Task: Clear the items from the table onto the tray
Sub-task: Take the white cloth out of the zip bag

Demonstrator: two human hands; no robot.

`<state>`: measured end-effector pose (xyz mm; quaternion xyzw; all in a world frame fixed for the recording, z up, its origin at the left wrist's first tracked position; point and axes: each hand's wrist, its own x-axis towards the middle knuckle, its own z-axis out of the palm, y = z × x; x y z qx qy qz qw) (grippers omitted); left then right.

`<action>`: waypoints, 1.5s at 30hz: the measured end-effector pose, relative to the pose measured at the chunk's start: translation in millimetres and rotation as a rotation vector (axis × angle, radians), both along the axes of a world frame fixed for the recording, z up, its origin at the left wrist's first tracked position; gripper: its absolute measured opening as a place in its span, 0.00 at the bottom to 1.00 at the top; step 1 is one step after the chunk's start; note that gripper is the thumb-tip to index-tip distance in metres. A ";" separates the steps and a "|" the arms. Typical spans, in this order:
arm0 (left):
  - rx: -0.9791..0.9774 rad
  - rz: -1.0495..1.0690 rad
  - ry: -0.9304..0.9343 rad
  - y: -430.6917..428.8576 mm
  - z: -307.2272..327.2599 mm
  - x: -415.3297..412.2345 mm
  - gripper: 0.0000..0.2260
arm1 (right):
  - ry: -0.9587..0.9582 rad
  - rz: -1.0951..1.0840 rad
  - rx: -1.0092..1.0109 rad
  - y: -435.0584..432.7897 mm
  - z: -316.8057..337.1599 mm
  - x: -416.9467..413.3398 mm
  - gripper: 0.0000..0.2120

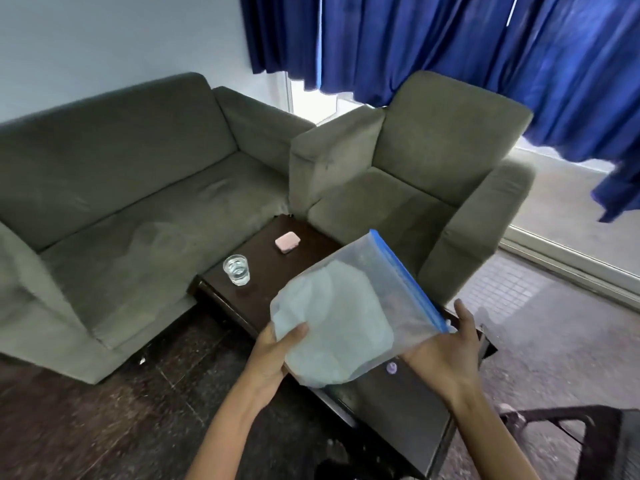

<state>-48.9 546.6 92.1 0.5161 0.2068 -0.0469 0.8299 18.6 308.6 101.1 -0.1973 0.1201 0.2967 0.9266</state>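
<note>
Hard to make out through the frosted zip bag [349,306]: something pale and folded. Held aloft over the dark surface [270,268], hiding its middle. Left hand [273,355] grip clamped on the bag's near corner, thumb on top. Right hand [446,355] under the zip end, fingers hidden, grip impossible to tell. Beyond, glass [237,270] by the left edge, pink case [287,242] farther back. Hemmed by sofa [138,202] and armchair [415,161].

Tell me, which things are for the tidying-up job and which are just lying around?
For the job: zip bag, held by the left hand and right hand; glass of water; small pink case; coffee table. No tray is in view.

Just lying about: sofa; armchair; blue curtains; black chair.
</note>
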 end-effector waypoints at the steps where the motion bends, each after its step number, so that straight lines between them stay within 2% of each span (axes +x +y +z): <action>1: 0.010 0.010 0.007 11.1 -3.0 6.2 0.21 | 0.021 -0.012 0.000 8.5 -2.2 9.5 0.24; 3: 0.019 0.018 0.030 33.6 -8.3 20.7 0.20 | -0.001 0.008 -0.075 27.4 -6.9 31.2 0.24; 5: 0.035 -0.011 0.056 56.2 -12.2 38.1 0.20 | -0.060 0.085 -0.236 45.9 -14.5 56.8 0.30; 6: 0.044 -0.034 0.072 67.3 -14.1 49.0 0.19 | -0.086 0.146 -0.320 56.9 -13.8 68.6 0.30; 9: 0.063 -0.077 0.143 96.6 -18.1 88.0 0.20 | -0.065 0.309 -0.483 92.4 -9.6 106.1 0.14; 10: 0.083 -0.072 0.180 103.5 -19.4 102.4 0.20 | -0.077 0.323 -0.549 102.8 -7.5 118.4 0.12; 12: 0.190 -0.031 0.263 115.8 -26.8 134.0 0.20 | -0.126 0.273 -0.632 119.5 -7.3 144.9 0.09; 15: 0.362 0.042 0.388 126.9 -37.4 178.7 0.25 | -0.160 0.230 -0.653 140.5 -6.0 175.2 0.06; 17: 0.416 0.028 0.402 130.0 -37.8 201.3 0.23 | -0.174 0.184 -0.715 153.9 -10.4 189.7 0.03; 20: 0.403 -0.107 0.311 127.9 -22.6 227.7 0.13 | -0.260 0.134 -0.884 175.5 -17.9 204.5 0.06; 22: 0.361 -0.236 0.227 124.5 -10.8 243.1 0.09 | -0.303 0.130 -0.972 188.1 -22.9 211.3 0.11; 25: 0.337 -0.409 0.140 120.6 -7.9 266.2 0.12 | -0.340 0.118 -1.061 203.1 -26.6 221.4 0.12; 27: 0.369 -0.472 0.104 120.4 -12.7 280.9 0.21 | -0.359 0.118 -1.109 212.2 -27.3 228.5 0.10; 28: 0.405 -0.486 0.092 122.8 -16.3 288.2 0.25 | -0.360 0.124 -1.129 217.4 -26.5 231.7 0.09; 29: 0.449 -0.489 0.080 126.6 -21.0 295.1 0.26 | -0.353 0.127 -1.144 222.4 -25.6 234.5 0.08; 33: 0.650 -0.473 -0.010 159.9 -22.7 319.7 0.18 | -0.251 0.026 -1.202 242.8 -22.7 248.5 0.08; 36: 0.873 -0.457 -0.087 191.8 -17.2 331.8 0.17 | -0.233 -0.145 -1.464 253.6 -26.5 258.5 0.07; 39: 1.058 -0.484 -0.191 217.4 -17.3 337.8 0.13 | -0.185 -0.257 -1.618 265.6 -26.1 260.1 0.16; 42: 1.168 -0.586 -0.330 231.7 -22.3 343.6 0.10 | -0.250 -0.256 -1.709 279.6 -27.2 259.5 0.18; 45: 1.243 -0.699 -0.333 238.4 -20.5 348.5 0.15 | -0.416 -0.264 -1.803 291.9 -25.0 258.3 0.19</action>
